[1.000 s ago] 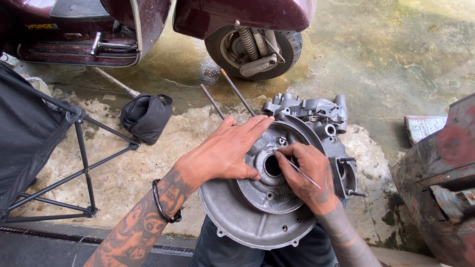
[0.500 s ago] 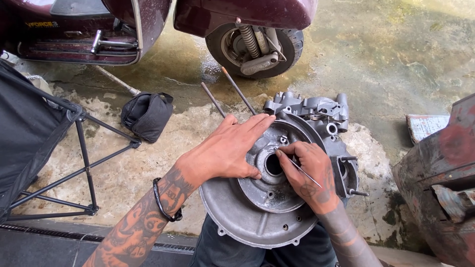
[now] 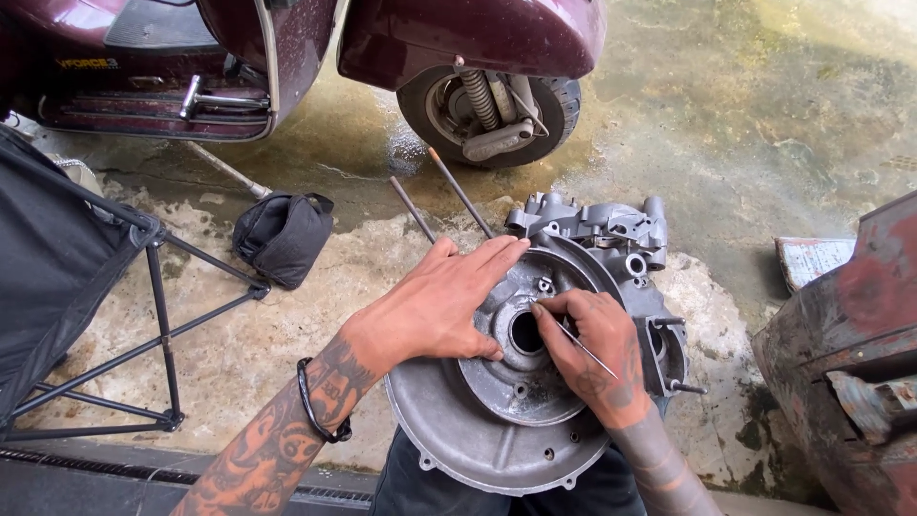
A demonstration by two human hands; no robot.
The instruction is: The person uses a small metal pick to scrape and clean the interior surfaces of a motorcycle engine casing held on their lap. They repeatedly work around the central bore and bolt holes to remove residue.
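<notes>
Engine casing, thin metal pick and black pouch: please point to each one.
engine casing (image 3: pixel 478 430), head view, bare lower rim.
thin metal pick (image 3: pixel 585 349), head view, shaft lying over the right hand.
black pouch (image 3: pixel 282 234), head view, middle of its side.

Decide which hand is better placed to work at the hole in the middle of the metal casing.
The right hand: it holds a thin metal pick beside the centre hole. The left hand lies flat on the casing, steadying it.
</notes>
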